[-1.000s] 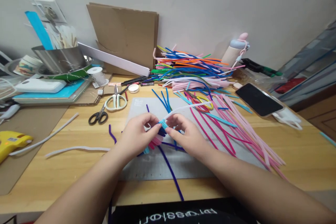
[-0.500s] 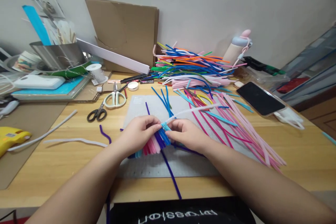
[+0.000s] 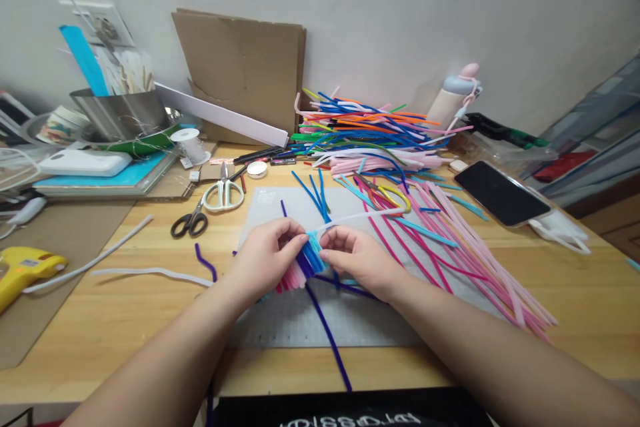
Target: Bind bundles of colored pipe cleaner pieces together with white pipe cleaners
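Observation:
A row of short pipe cleaners (image 3: 311, 257), pink, purple, blue and light blue side by side, lies between my hands over the grey mat (image 3: 280, 330). My left hand (image 3: 274, 252) is closed round its left part, with the thumb pressed on top. My right hand (image 3: 356, 257) pinches at the light blue end, its thumb and fingertips close together. A white pipe cleaner (image 3: 360, 215) runs from the row's top edge out to the right. Below the row a long purple pipe cleaner (image 3: 327, 333) slants toward the table's front edge. My fingers hide part of the row.
Loose pink pipe cleaners (image 3: 480, 260) spread to the right, near yellow-handled pliers (image 3: 393, 200) and a phone (image 3: 503, 192). A multicoloured pile (image 3: 370, 123) sits behind. Scissors (image 3: 223, 195) and a yellow glue gun (image 3: 27, 268) lie to the left.
The view has shifted slightly. The light blue pipe cleaners at the row's right end now lie flatter and show more between my hands. Both hands keep nearly the same place.

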### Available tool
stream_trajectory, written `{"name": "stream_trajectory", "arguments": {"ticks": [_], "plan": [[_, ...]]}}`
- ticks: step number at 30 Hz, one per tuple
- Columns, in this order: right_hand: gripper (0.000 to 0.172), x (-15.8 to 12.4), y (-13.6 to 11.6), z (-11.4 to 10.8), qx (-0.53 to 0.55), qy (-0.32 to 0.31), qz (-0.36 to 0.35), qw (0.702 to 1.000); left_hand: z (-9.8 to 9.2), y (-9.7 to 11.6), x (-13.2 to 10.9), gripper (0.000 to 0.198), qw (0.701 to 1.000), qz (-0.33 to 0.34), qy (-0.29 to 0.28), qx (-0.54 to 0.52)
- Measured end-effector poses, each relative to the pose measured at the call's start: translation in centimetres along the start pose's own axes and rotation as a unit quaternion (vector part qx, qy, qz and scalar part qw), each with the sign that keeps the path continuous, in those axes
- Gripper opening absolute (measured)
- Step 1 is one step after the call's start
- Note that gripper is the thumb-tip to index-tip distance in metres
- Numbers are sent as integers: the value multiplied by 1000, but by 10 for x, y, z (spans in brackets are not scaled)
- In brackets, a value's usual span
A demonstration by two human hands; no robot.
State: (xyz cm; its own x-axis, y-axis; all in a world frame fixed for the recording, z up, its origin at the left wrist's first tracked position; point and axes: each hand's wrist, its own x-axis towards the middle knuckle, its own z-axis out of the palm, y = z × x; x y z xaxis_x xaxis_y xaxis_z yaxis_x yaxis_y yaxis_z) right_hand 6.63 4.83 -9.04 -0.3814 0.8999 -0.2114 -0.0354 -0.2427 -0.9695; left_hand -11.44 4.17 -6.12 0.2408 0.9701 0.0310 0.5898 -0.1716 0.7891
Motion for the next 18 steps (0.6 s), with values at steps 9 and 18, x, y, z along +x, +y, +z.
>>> {"name": "stream_trajectory", "arguments": {"ticks": [9,18], "plan": [[24,-1,0,2,15,-12,17,1000,1,-4,1,22,998,-21,-19,-54],[10,-2,-2,3,-2,-9,-1,1000,0,-4,0,23,992,-46,-54,-99]]}}
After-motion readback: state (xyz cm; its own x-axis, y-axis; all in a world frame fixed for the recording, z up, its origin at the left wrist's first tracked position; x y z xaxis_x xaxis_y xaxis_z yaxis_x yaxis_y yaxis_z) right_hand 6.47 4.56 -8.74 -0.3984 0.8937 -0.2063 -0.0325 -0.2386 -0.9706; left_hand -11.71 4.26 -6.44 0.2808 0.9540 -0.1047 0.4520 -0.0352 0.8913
